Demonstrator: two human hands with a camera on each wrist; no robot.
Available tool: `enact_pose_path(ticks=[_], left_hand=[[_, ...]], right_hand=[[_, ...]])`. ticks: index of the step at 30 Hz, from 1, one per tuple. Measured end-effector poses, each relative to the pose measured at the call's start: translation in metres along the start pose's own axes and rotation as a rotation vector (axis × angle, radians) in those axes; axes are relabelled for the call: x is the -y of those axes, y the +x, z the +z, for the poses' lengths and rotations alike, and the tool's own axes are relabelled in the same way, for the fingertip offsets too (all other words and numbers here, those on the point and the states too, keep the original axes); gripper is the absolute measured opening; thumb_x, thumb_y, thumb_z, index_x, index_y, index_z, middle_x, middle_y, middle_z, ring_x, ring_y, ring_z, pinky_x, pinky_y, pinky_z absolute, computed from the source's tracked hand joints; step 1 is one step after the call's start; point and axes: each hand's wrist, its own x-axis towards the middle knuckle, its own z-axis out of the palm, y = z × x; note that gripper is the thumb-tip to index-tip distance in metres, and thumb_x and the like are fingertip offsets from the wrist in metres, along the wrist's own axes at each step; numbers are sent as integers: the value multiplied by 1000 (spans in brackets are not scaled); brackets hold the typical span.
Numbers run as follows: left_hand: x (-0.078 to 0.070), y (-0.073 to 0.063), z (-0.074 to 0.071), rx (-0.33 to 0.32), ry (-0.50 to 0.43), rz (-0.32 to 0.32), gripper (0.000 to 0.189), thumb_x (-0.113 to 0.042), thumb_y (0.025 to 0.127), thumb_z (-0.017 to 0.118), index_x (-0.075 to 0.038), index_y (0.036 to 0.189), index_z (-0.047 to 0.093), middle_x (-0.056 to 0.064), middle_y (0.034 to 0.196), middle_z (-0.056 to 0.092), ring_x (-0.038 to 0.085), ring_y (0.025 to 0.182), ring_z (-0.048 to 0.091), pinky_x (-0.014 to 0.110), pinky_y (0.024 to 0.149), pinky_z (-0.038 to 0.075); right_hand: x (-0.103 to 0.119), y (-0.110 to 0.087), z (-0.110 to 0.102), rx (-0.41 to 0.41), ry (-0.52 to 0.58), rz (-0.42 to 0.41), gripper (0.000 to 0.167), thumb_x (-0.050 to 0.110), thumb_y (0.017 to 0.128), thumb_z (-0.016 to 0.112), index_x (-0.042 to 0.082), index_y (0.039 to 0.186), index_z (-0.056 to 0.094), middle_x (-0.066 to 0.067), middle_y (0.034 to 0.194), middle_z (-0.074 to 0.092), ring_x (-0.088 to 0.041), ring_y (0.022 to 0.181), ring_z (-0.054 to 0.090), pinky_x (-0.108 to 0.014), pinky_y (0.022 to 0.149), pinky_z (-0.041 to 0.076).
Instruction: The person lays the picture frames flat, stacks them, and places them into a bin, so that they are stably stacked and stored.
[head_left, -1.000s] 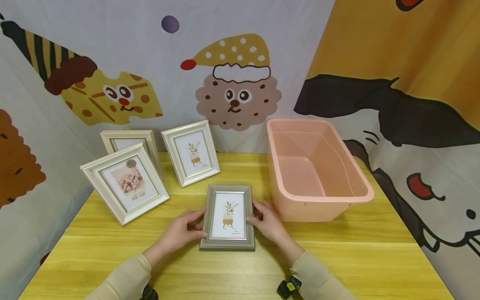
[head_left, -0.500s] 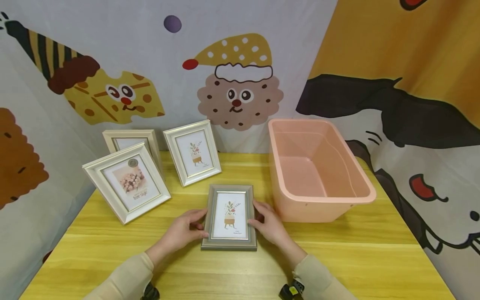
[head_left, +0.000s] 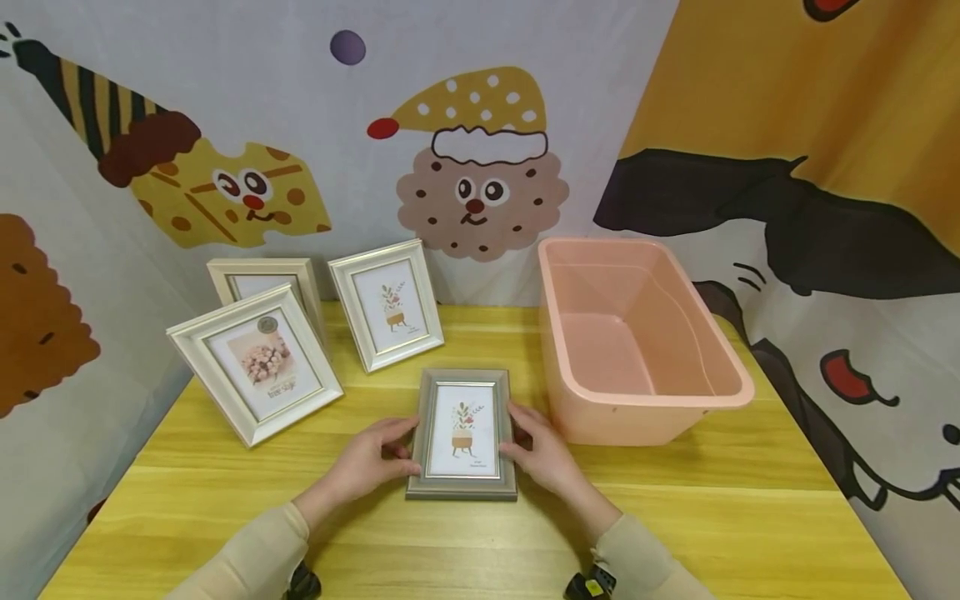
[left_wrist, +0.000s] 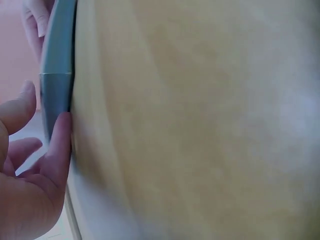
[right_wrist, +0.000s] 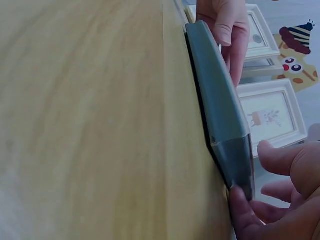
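A grey picture frame [head_left: 462,433] with a potted-plant print lies face up on the wooden table [head_left: 465,550], close to me. My left hand [head_left: 367,462] holds its left edge, thumb near the lower corner and fingers along the side. On the opposite edge, my right hand [head_left: 545,454] grips with the thumb tip over the rim. From the left wrist, the frame's side [left_wrist: 56,95] appears low against the tabletop, a fingertip at its bottom edge. In the right wrist view a finger of the right hand [right_wrist: 295,200] likewise touches the lower side near the corner.
A pink plastic tub [head_left: 637,404] stands to the right. At the back left are a white frame with a flower print [head_left: 258,367], a cream frame [head_left: 262,271] partly hidden behind it, and another white frame [head_left: 386,304]. A cartoon-printed cloth [head_left: 480,50] hangs behind the table.
The whole head view has shifted slightly to the right. Both hands keep the same hold on the grey picture frame, which stays in its place on the table.
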Motion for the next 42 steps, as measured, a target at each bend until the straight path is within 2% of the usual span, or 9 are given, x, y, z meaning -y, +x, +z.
enact_pose_path(ticks=[6, 11, 16, 22, 30, 34, 37, 39, 42], left_hand=[[3, 2, -10, -44, -102, 4, 58, -9, 86, 77, 11, 134, 53, 25, 117, 64, 23, 90, 65, 27, 76, 57], [7, 1, -25, -129, -92, 20, 51, -6, 88, 74, 11, 132, 56, 22, 115, 67, 23, 92, 67, 28, 82, 55], [11, -7, -43, -204, -70, 9, 49, -4, 89, 73, 11, 132, 55, 22, 113, 68, 24, 94, 68, 28, 82, 55], [18, -22, -62, -328, 35, 2, 48, -7, 90, 73, 7, 133, 57, 19, 112, 70, 10, 92, 67, 18, 79, 53], [18, -36, -90, -533, 76, 39, 46, 2, 88, 72, 7, 132, 58, 22, 111, 69, -7, 92, 60, 7, 78, 47], [20, -45, -106, -611, 60, 35, 50, 3, 88, 72, 8, 135, 55, 0, 113, 71, -11, 95, 59, 5, 79, 45], [19, -52, -118, -679, 44, -9, 52, 1, 89, 71, 5, 138, 53, -20, 112, 66, -12, 96, 58, 4, 80, 44], [18, -56, -124, -744, 21, -56, 52, 0, 90, 71, 3, 139, 53, -25, 111, 64, -12, 95, 58, 4, 79, 44], [16, -60, -132, -857, -7, -135, 53, -1, 90, 71, -3, 140, 55, -24, 109, 63, -10, 94, 58, 4, 78, 43]], right_hand=[[7, -2, 0, -15, -32, -20, 65, 17, 89, 75, -2, 145, 47, -25, 147, 43, -45, 130, 44, -57, 108, 35], [13, -1, -1, -52, -20, -45, 61, 19, 90, 74, -2, 143, 50, -22, 143, 49, -43, 129, 46, -57, 108, 35], [18, 2, -1, -75, 48, -117, 57, 15, 90, 75, -1, 140, 53, -12, 128, 64, -35, 122, 55, -51, 105, 42], [22, 7, 7, -68, 141, -181, 55, 9, 90, 74, -1, 140, 53, -13, 120, 69, -32, 119, 58, -55, 101, 44], [31, 13, 19, -22, 271, -204, 55, 6, 91, 72, 1, 141, 52, -18, 122, 67, -33, 119, 59, -53, 104, 42], [37, 15, 23, -21, 326, -208, 55, 6, 91, 72, 3, 142, 52, -17, 123, 66, -31, 118, 60, -53, 103, 43], [42, 18, 25, -21, 379, -197, 56, 7, 91, 71, 3, 143, 50, -17, 123, 66, -30, 118, 59, -52, 104, 42], [44, 20, 28, -21, 415, -191, 57, 6, 92, 71, 3, 144, 50, -17, 124, 66, -31, 119, 59, -52, 105, 42], [46, 25, 33, -23, 469, -209, 56, 3, 92, 70, 0, 143, 49, -18, 123, 66, -37, 118, 58, -55, 102, 43]])
